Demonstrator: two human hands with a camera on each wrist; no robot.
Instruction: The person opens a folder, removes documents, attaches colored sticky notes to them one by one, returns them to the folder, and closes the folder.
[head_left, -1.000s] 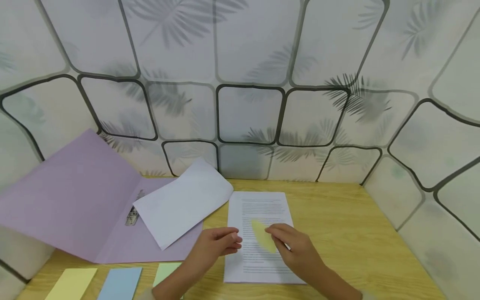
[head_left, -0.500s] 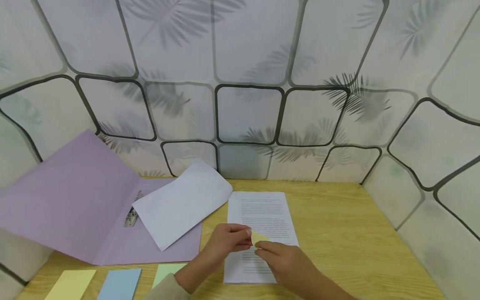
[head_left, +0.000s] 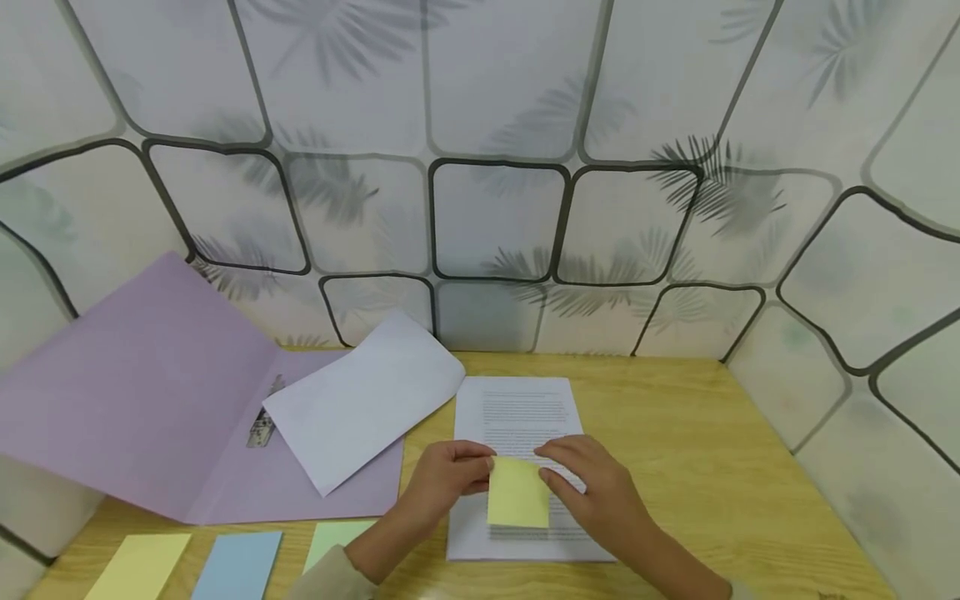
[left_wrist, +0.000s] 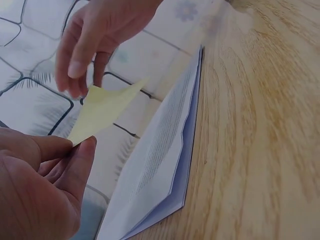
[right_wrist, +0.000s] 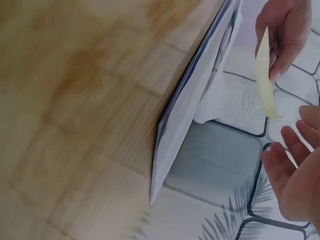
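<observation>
A yellow sticky note point(head_left: 519, 493) hangs above a stack of printed paper point(head_left: 525, 408) on the wooden table. My left hand point(head_left: 447, 483) pinches the note's upper left corner between thumb and fingers; the left wrist view shows this grip on the note point(left_wrist: 102, 112) closely. At the note's right side is my right hand point(head_left: 596, 487), fingers spread and curved. In the right wrist view a gap lies between the right hand point(right_wrist: 297, 172) and the slightly bowed note point(right_wrist: 265, 75). The paper stack point(left_wrist: 160, 145) has slightly parted sheets at one corner.
An open purple folder point(head_left: 157, 392) with a metal clip point(head_left: 262, 427) stands on the left, a blank white sheet point(head_left: 367, 400) lying across it. Yellow point(head_left: 138, 567), blue point(head_left: 238, 567) and green point(head_left: 333, 537) pads line the front. A patterned wall covering point(head_left: 495, 221) encloses the table.
My left hand has moved right to the note and taken its corner. My right hand, which held the note, has let go. The note now faces the head camera more fully.
</observation>
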